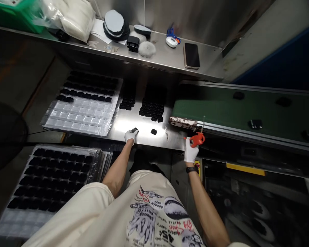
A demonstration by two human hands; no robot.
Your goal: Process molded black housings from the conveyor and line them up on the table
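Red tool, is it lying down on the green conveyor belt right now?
No, the person's white-gloved right hand is holding the red tool.

One camera, worn on my head, looks forward and steeply down. My shirt [149, 212] is nearest, filling bottom middle. My left hand [130, 136] and my right hand [191, 152] are farther, around middle of view. Metal shelf [211, 59] is farther still, along top. View is wide: tray [79, 115] at left, conveyor belt [216, 106] at right. View leans slightly, so shelf edge runs down toward right.
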